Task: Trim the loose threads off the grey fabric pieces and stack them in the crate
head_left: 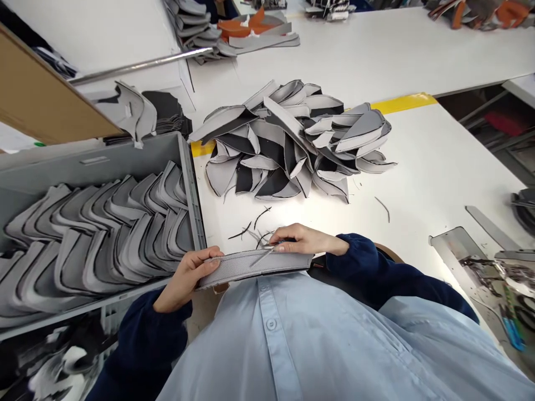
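Note:
A long grey mesh fabric strip (238, 264) with dark edges lies across the front of my body. My left hand (194, 275) pinches its left end, thumb on top. Over the strip's far edge, my right hand (298, 239) is closed on what looks like small scissors (262, 257), their thin grey blades spread at the edge; the handles are hidden in my fingers. Dark thread-like trimmings (241, 231) lie on the table just beyond. Farther back is a heaped pile of grey and black curved fabric pieces (288, 145).
At left stands a grey plastic crate (193, 195) with rows of curved grey pieces. The white table (418, 161) carries yellow tape (403, 104). A sewing machine (510, 273) and a blue-handled tool (510, 328) are at right. Orange and grey pieces (254, 28) lie at the back.

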